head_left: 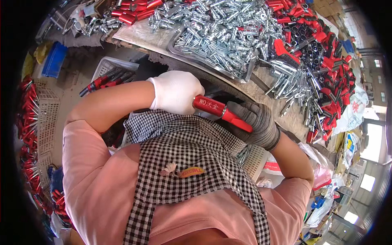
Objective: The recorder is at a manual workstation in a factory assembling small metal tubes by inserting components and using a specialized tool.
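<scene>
In front of my apron, a red cylindrical tool with silver rings and a flat red lever-like part lies slanted between my hands. My left hand, in a white glove, is closed at its left end; the fingertips are turned away. My right hand, in a grey knitted glove, wraps round its right end, with the thumb along the red part. Just beyond my hands, a metal tray on the workbench bears a heap of small silver metal fittings.
Red-handled parts and silver rods are piled along the bench's right side. A white basket with red and black tools stands below the bench at left. Stacked crates and a blue bin are farther left.
</scene>
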Demonstrator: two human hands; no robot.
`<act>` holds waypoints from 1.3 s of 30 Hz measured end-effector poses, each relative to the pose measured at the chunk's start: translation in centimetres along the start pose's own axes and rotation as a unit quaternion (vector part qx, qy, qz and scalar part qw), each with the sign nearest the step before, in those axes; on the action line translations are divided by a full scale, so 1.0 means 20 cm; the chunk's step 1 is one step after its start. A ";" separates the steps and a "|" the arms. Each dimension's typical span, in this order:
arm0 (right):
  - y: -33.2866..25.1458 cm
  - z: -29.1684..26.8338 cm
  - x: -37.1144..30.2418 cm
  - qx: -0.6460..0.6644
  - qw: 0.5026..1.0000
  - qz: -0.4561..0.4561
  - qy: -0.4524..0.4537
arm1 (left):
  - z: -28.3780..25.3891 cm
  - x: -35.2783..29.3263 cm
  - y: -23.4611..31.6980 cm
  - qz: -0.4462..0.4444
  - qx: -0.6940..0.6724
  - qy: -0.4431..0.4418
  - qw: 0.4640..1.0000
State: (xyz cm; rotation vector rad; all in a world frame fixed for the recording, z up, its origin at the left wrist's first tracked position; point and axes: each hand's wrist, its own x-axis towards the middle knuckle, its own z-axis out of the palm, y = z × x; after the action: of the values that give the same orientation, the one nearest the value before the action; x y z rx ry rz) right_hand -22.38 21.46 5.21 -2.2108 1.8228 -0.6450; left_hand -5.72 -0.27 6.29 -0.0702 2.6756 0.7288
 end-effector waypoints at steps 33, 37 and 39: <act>0.00 0.10 -0.08 0.204 0.968 0.097 -0.106 | 0.35 0.09 -0.07 0.049 -0.186 -0.122 0.974; 0.04 0.14 -0.11 0.093 0.984 0.042 -0.145 | 0.40 0.13 -0.07 0.050 -0.096 -0.086 0.990; 0.03 0.14 -0.10 0.101 0.984 0.042 -0.137 | 0.45 0.13 -0.10 0.061 -0.110 -0.075 0.989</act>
State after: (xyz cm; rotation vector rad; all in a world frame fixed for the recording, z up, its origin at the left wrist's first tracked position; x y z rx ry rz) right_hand -21.89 22.95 2.09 -1.9686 1.6258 -0.4606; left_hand -4.91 2.56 -2.80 0.0902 2.4653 1.0237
